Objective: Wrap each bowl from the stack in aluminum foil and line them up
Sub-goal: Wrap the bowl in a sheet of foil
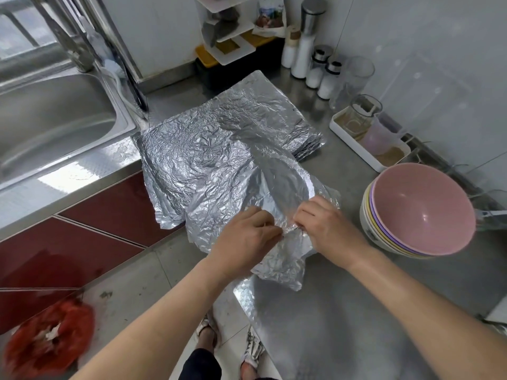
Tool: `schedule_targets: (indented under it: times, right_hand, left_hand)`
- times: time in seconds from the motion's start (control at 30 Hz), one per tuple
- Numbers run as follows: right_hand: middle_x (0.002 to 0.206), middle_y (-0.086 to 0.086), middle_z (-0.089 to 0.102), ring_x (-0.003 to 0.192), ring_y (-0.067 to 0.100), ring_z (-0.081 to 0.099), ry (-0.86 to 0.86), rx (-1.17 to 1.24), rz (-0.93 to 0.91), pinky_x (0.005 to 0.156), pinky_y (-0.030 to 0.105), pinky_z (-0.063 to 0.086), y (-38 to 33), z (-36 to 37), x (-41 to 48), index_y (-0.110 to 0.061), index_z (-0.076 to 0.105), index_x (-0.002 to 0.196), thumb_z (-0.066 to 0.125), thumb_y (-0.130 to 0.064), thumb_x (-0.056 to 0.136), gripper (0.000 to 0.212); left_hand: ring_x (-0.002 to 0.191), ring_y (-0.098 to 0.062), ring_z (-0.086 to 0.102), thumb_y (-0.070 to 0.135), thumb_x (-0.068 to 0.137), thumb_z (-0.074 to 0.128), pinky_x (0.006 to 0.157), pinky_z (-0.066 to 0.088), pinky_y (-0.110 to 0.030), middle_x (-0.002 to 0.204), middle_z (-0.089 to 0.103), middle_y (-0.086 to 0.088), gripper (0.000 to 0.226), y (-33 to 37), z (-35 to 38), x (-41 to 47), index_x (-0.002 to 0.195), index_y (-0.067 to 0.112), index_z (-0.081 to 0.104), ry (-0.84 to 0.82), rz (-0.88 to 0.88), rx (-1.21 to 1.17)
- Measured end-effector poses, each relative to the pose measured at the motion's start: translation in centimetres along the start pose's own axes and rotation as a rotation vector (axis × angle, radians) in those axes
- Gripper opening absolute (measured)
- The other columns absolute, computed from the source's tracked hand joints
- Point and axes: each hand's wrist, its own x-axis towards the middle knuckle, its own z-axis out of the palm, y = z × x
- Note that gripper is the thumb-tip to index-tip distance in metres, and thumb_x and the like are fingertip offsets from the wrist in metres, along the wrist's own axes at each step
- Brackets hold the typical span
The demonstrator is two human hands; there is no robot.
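Left hand (247, 237) and right hand (326, 226) meet at the near desk (356, 325) edge, both pinching a gathered fold of one crumpled foil sheet (279, 270). Stack of bowls (419, 212), pink on top, sits unwrapped just right of the right hand. Beyond, a pile of foil sheets (205, 149) lies beside the sink (55, 124).

One wide-angle camera, worn on the head, looks forward and steeply down onto the steel counter (370, 311) from close above. The left hand (244, 239) and right hand (326, 229) on the foil sheet (219, 204) occupy frame centre. The sink (55, 119) lies upper left, the wall (425, 37) upper right, the floor (153, 283) lower left. Straight edges bow toward the borders.
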Motion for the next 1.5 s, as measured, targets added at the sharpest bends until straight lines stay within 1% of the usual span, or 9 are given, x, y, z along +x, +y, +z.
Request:
schedule_targets:
  times: [0.1,0.23,0.37,0.5,0.67,0.9,1.1,1.27,1.5]
  right_hand:
    - [0.081,-0.001,0.059,0.083,0.024,0.055,-0.051,-0.001,0.097,0.061,0.032,0.05,0.3,-0.7,0.3,-0.015,0.063,0.077,0.073,0.019,0.058,0.04]
    - [0.1,-0.003,0.058,0.101,0.021,0.05,-0.106,0.003,0.156,0.081,0.036,0.049,-1.4,-1.4,0.7,-0.02,0.064,0.103,0.064,-0.002,0.078,0.032]
    - [0.092,0.0,0.061,0.091,0.022,0.056,-0.131,0.014,0.081,0.075,0.039,0.052,-2.4,-1.4,0.6,-0.014,0.069,0.094,0.072,-0.02,0.081,0.015]
    - [0.081,0.001,0.06,0.079,0.024,0.058,-0.101,0.038,0.035,0.058,0.039,0.054,-1.9,-0.6,0.3,-0.012,0.068,0.081,0.08,-0.015,0.074,0.015]
    - [0.083,0.0,0.058,0.078,0.02,0.052,-0.067,0.002,-0.002,0.054,0.036,0.051,-1.3,0.5,0.0,-0.011,0.065,0.083,0.076,-0.003,0.077,0.014]
    - [0.089,0.008,0.06,0.083,0.026,0.055,-0.005,-0.104,-0.061,0.067,0.033,0.049,-0.2,0.1,-0.6,-0.005,0.062,0.085,0.051,0.007,0.073,0.021]
    - [0.098,0.004,0.06,0.097,0.025,0.056,0.0,-0.106,-0.044,0.077,0.031,0.047,0.9,-0.2,-1.2,-0.01,0.065,0.092,0.069,0.001,0.074,0.022]
    - [0.092,0.002,0.063,0.087,0.023,0.058,0.0,-0.042,-0.091,0.069,0.032,0.051,0.5,0.2,-1.2,-0.01,0.068,0.09,0.075,0.007,0.068,0.03]
    - [0.086,0.005,0.059,0.085,0.024,0.054,0.025,-0.011,-0.075,0.067,0.036,0.051,1.1,0.5,-0.4,-0.008,0.061,0.081,0.054,0.012,0.07,0.024]
  left_hand:
    - [0.078,-0.021,0.056,0.031,0.092,0.06,0.065,0.051,-0.036,0.084,0.065,0.001,0.023,-0.1,0.2,-0.2,0.094,0.015,0.077,-0.021,-0.01,0.001]
    - [0.079,-0.02,0.055,0.033,0.092,0.059,0.068,0.05,-0.033,0.085,0.064,0.001,0.025,0.4,0.4,0.2,0.093,0.015,0.075,-0.01,-0.011,0.023]
    - [0.086,-0.02,0.056,0.033,0.09,0.066,0.072,0.05,-0.033,0.095,0.067,0.001,0.022,0.1,0.5,0.5,0.101,0.017,0.075,-0.026,-0.017,0.007]
    - [0.085,-0.02,0.056,0.034,0.09,0.066,0.072,0.05,-0.033,0.097,0.067,0.002,0.021,-0.3,0.5,0.4,0.101,0.018,0.076,-0.046,0.006,0.014]
    - [0.081,-0.02,0.05,0.033,0.089,0.069,0.065,0.048,-0.038,0.09,0.06,0.001,0.02,-0.7,0.8,0.0,0.104,0.02,0.075,-0.03,-0.004,0.046]
    - [0.078,-0.021,0.055,0.036,0.095,0.057,0.067,0.049,-0.033,0.086,0.063,0.001,0.029,0.0,0.4,0.2,0.094,0.013,0.075,0.015,-0.009,0.053]
    - [0.078,-0.019,0.056,0.038,0.093,0.055,0.065,0.051,-0.033,0.086,0.063,0.004,0.03,0.6,1.0,0.6,0.095,0.016,0.075,-0.012,-0.067,0.063]
    - [0.073,-0.019,0.055,0.034,0.092,0.054,0.062,0.05,-0.032,0.081,0.063,0.004,0.027,0.1,1.1,0.8,0.087,0.017,0.075,-0.029,-0.008,0.113]
    - [0.069,-0.017,0.054,0.034,0.095,0.047,0.06,0.051,-0.033,0.077,0.062,0.002,0.035,0.6,1.1,1.4,0.083,0.014,0.072,-0.086,0.008,0.133]
